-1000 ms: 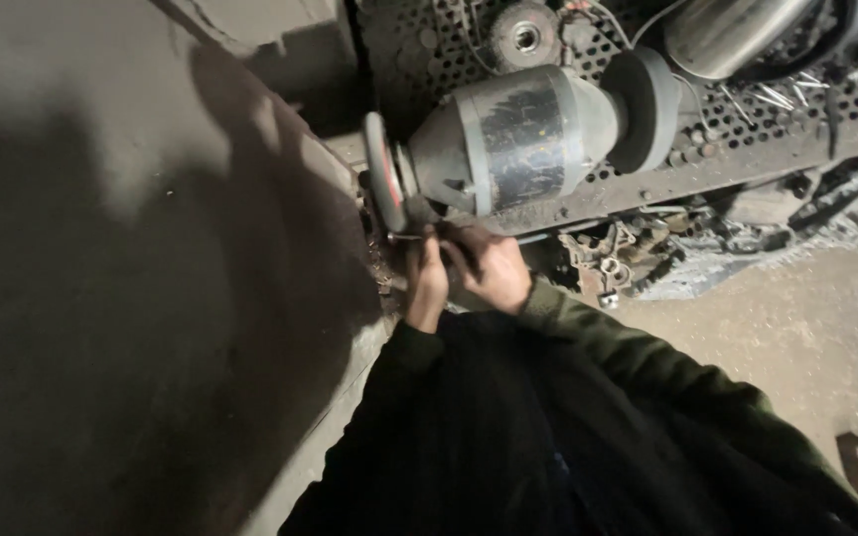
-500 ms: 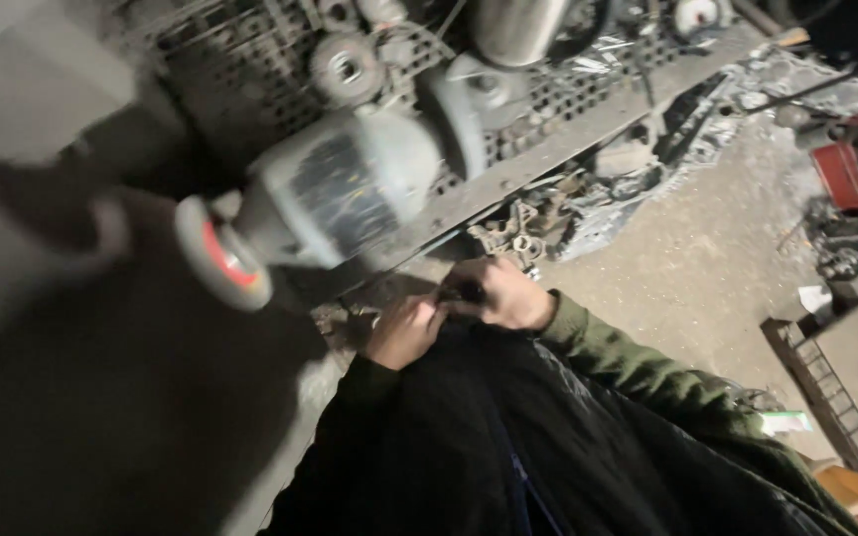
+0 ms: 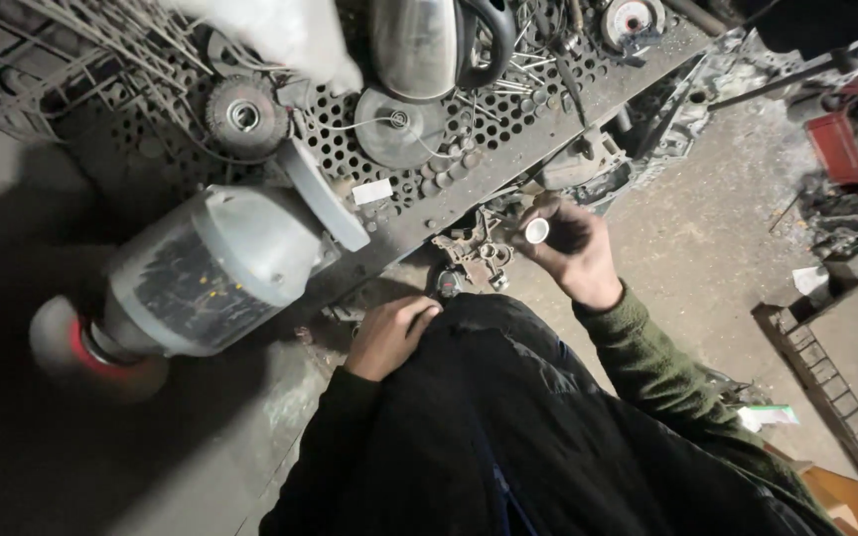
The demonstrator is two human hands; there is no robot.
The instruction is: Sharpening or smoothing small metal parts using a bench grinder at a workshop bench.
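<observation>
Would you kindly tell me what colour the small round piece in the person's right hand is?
White or pale silver, a small ring-shaped piece in the right hand; head view.

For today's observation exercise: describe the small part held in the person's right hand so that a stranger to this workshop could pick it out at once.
Start at the big grey motor mounted on the perforated metal bench, then follow the bench's front edge to the right hand raised beside it. Pinched at its fingertips is a small white ring. It is pale and clean, unlike the dark, rusty metal scraps just beside it.

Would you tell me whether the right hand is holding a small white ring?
Yes, the right hand pinches a small white ring between its fingertips.
</observation>
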